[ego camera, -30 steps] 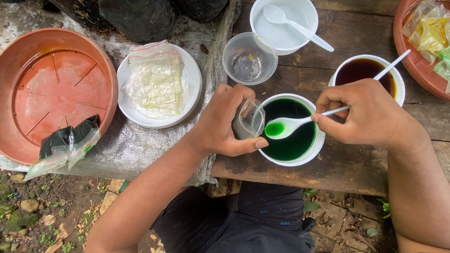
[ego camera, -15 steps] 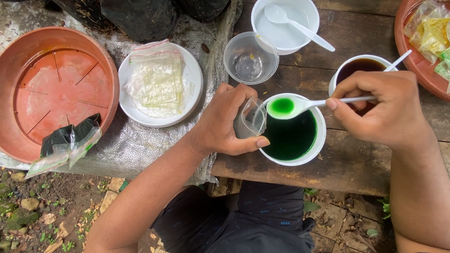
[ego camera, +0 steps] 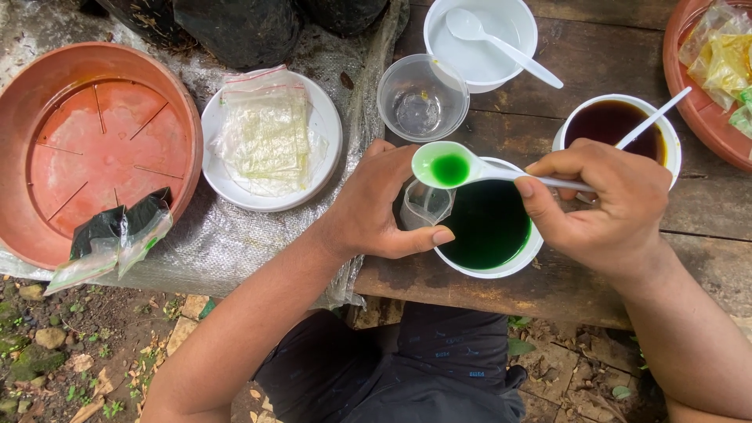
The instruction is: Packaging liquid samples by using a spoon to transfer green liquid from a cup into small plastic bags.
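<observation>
in the head view, the small clear bag (ego camera: 427, 204) is mostly hidden behind the left hand (ego camera: 376, 207), whose fingers (ego camera: 427, 237) are clenched round it; only its open mouth shows, and whether any liquid is inside is hard to make out. it is held upright just beside the left rim of the white bowl of green liquid (ego camera: 489, 227), at the front edge of the wooden table (ego camera: 580, 282). the right hand (ego camera: 607, 207) pinches the handle of a white plastic spoon (ego camera: 446, 166), much of the handle covered by the fingers; the spoon's bowl carries a small pool of bright green liquid and sits right above the bag's mouth, level rather than tipped. behind the right hand, a white bowl of dark brown liquid (ego camera: 611, 121) is partly hidden, with a thin white handle sticking out of it. a clear empty cup (ego camera: 421, 98) and a white bowl with a spoon (ego camera: 479, 35), cut off by the top edge, stand farther back. left of them lie a white plate of clear flat bags (ego camera: 270, 141) and a terracotta saucer (ego camera: 94, 149) with a filled green bag (ego camera: 113, 235) over its rim. a reddish tray of yellow and green packets (ego camera: 717, 63) is cut off at the right edge.
</observation>
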